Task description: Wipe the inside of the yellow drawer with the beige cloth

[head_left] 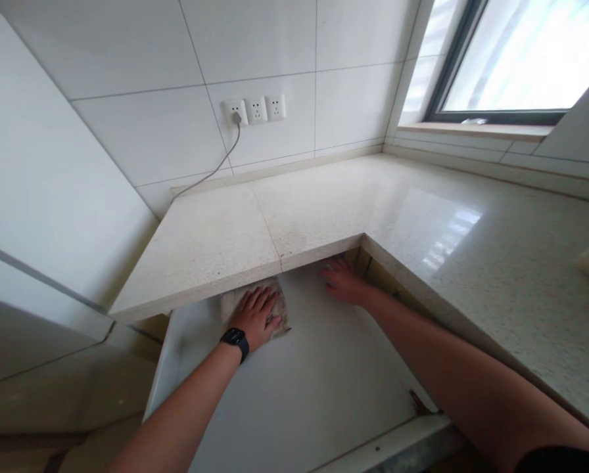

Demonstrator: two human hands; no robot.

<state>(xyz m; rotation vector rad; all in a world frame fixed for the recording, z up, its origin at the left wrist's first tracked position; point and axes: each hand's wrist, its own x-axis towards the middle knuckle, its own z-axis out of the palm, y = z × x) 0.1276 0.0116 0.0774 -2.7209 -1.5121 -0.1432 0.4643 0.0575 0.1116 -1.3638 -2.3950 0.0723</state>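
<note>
The cloth [231,303] lies flat on the white floor of the open drawer [314,387], at the back left, directly under the left hand [256,316]. That hand's fingers [263,297] are spread and pressed palm-down on it, pointing toward the back. The cloth's far edge runs under the tabletop [324,203] overhang, so its long axis is hard to tell. The right hand [342,281] rests flat on the bare drawer floor to the cloth's right, apart from it, fingers loosely spread.
</note>
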